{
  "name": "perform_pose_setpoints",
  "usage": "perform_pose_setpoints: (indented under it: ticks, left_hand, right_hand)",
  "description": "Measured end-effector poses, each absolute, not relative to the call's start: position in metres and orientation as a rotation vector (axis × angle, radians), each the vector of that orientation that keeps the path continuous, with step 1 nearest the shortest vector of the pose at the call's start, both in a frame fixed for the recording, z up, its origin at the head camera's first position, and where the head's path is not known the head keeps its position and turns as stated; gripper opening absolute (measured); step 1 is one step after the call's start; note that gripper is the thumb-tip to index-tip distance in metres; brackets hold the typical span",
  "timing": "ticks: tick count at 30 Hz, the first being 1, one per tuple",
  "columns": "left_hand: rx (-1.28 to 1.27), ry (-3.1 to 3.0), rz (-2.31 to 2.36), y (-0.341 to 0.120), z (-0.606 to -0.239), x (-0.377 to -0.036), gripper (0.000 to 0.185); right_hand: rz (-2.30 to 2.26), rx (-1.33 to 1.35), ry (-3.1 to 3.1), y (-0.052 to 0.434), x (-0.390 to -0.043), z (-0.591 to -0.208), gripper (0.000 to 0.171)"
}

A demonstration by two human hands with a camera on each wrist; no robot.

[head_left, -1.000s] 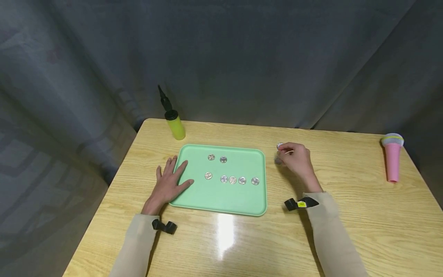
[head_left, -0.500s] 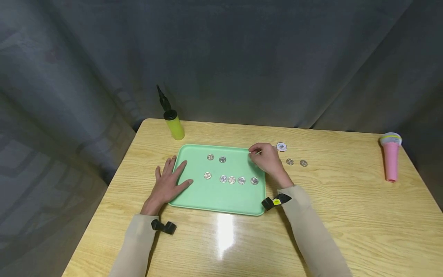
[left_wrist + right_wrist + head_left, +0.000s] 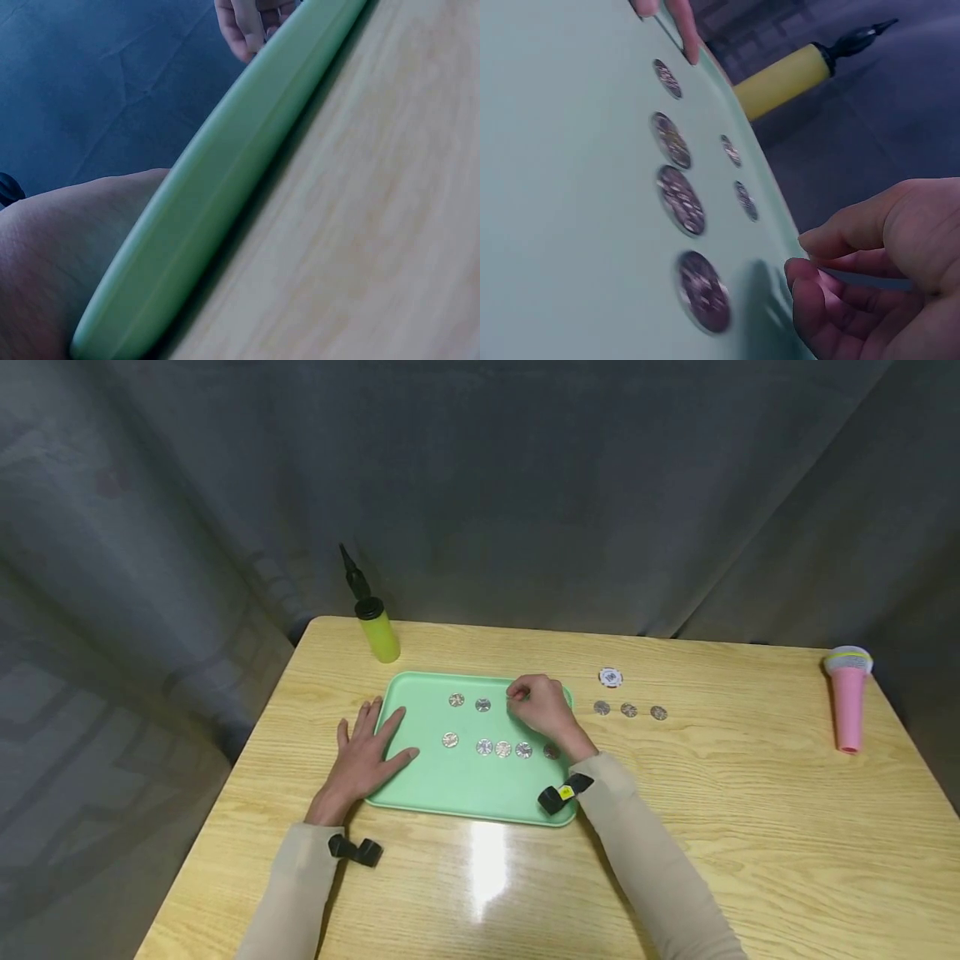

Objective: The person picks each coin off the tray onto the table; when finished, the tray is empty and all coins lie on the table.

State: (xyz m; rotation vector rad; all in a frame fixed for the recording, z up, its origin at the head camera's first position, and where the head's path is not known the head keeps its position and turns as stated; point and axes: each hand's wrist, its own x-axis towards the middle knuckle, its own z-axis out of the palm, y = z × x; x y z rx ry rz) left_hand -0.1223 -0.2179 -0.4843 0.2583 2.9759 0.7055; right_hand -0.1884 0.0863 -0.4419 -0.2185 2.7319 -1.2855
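Note:
My left hand (image 3: 363, 762) lies with fingers spread over the left rim of a green tray (image 3: 457, 797), its thumb and a fingertip inside. Several silver coins lie flat on the tray, with two coins (image 3: 469, 702) at the back and a loose row (image 3: 503, 749) nearer me. My right hand (image 3: 542, 703) hovers over the tray's back right, to the right of the back coins. In the right wrist view its fingers (image 3: 808, 296) are loosely bent, with a narrow gap between thumb and index finger and no coin showing there.
Right of the tray, three coins (image 3: 628, 710) form a row on the wooden table (image 3: 750, 793), with a white poker chip (image 3: 611, 677) behind them. A yellow-green hand pump (image 3: 381, 637) stands at the back left. A pink microphone (image 3: 850, 706) lies far right.
My right hand has moved left from beside the poker chip to over the tray, uncovering the three coins on the table. The left hand has stayed put.

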Motion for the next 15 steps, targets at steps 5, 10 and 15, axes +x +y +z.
perform_pose_setpoints:
  ticks: [5,10,15]
  left_hand:
    - [0.259,2.968,0.695,-0.218,-0.484,-0.123,0.078]
    - [0.261,2.966,0.704,-0.219,-0.485,-0.124,0.078]
    - [0.257,2.959,0.711,-0.219,-0.484,-0.123,0.078]
  right_hand:
    - [-1.303,-0.212,2.683,0.075,-0.19,-0.449,0.022]
    - [-1.29,-0.253,2.699,0.064,-0.193,-0.453,0.027]
    - [-1.257,-0.306,2.743,0.055,-0.195,-0.455,0.027]
